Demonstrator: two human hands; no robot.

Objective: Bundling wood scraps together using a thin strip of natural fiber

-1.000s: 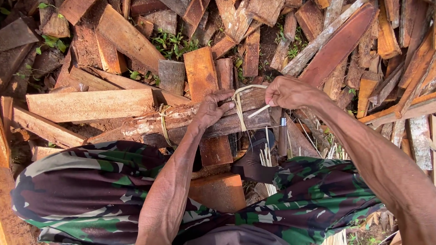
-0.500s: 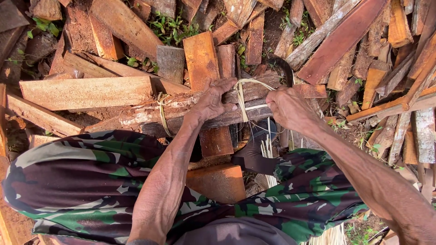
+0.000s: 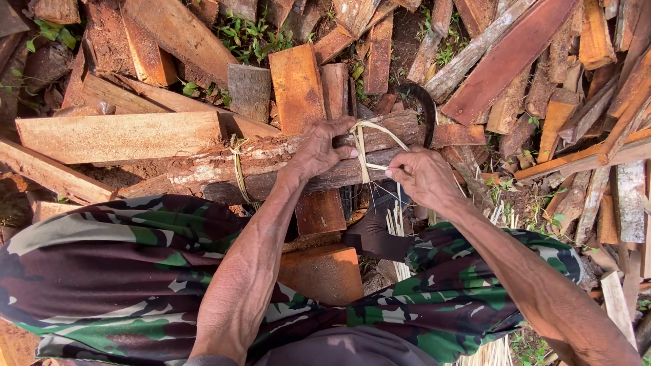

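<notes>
Scattered reddish planks [image 3: 505,64], green weeds [image 3: 254,34], camouflage trousers [image 3: 122,271]

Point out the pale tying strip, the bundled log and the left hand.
pale tying strip [image 3: 359,146], head view, on its loop over the log.
bundled log [image 3: 203,173], head view, bark at mid-length.
left hand [image 3: 319,149], head view, its back.

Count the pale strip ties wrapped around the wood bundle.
2: one tie sits left of the left hand; one tie lies between it and the right hand. Others may be hidden.
</notes>
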